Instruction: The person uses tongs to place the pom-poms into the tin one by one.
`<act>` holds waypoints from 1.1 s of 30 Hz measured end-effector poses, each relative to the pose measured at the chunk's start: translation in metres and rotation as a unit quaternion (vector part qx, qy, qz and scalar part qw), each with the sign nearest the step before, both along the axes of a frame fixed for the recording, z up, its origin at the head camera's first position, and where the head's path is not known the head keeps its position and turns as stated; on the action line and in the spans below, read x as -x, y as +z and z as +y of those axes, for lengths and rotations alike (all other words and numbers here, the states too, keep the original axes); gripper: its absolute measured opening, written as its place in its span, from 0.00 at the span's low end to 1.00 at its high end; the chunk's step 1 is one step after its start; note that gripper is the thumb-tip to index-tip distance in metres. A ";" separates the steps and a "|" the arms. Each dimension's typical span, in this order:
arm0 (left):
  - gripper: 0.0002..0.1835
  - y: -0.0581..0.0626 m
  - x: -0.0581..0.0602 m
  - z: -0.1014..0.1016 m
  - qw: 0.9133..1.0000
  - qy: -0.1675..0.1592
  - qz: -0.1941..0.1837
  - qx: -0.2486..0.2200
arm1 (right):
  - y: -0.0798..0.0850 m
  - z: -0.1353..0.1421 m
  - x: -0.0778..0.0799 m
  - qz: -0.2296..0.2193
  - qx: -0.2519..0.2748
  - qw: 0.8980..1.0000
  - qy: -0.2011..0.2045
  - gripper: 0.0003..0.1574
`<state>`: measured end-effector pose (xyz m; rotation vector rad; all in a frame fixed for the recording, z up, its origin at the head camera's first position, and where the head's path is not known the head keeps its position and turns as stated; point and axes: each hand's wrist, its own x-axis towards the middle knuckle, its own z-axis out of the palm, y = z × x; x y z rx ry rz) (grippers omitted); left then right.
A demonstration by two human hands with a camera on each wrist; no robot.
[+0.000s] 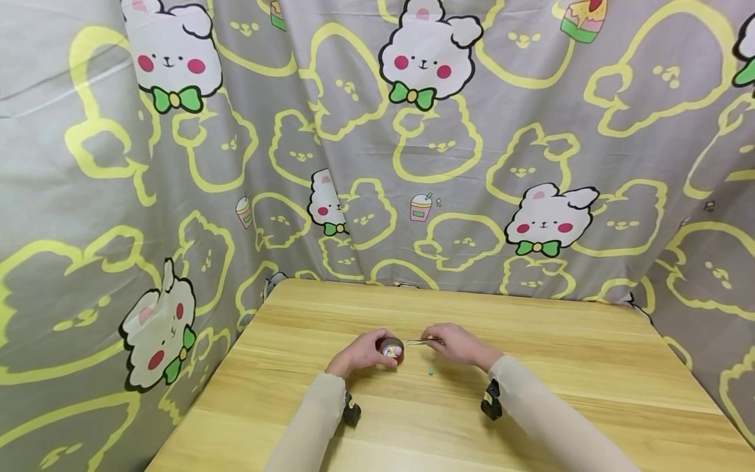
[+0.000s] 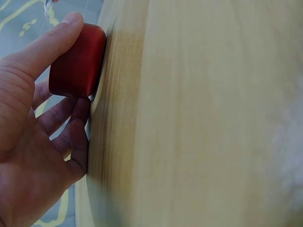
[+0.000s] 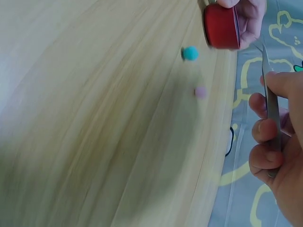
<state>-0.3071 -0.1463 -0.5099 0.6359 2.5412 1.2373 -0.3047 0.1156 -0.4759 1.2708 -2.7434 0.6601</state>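
Note:
My left hand (image 1: 367, 349) grips a small red round tin (image 2: 78, 61), thumb on one side and fingers round the other, at the tabletop. Several pale pink, white and yellow little balls (image 1: 392, 352) show inside the tin. In my right hand (image 1: 459, 343) are metal tweezers (image 3: 271, 106), pinched between thumb and fingers, their tips pointing left toward the tin's rim. No ball shows between the tips in the right wrist view. A teal ball (image 3: 190, 53) lies on the wood between the hands, and a blurred pink ball (image 3: 200, 92) appears near it.
The wooden table (image 1: 531, 406) spreads out around both hands. Behind it and along the sides hangs a grey curtain (image 1: 366, 151) printed with cartoon rabbits. A small black device (image 1: 491, 401) is strapped to each wrist over the pale sleeves.

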 end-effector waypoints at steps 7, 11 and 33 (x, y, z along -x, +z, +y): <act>0.24 -0.003 0.000 -0.001 1.000 -0.004 -0.001 -0.004 | -0.002 0.016 0.000 -0.016 -0.003 1.000 -0.020 0.09; 0.24 -0.002 -0.001 -0.002 1.000 -0.006 -0.001 0.001 | -0.004 0.026 -0.001 -0.020 -0.005 1.000 -0.021 0.10; 0.23 0.002 -0.005 0.003 1.000 0.003 0.005 -0.016 | -0.010 0.046 -0.004 -0.037 -0.024 0.999 -0.028 0.10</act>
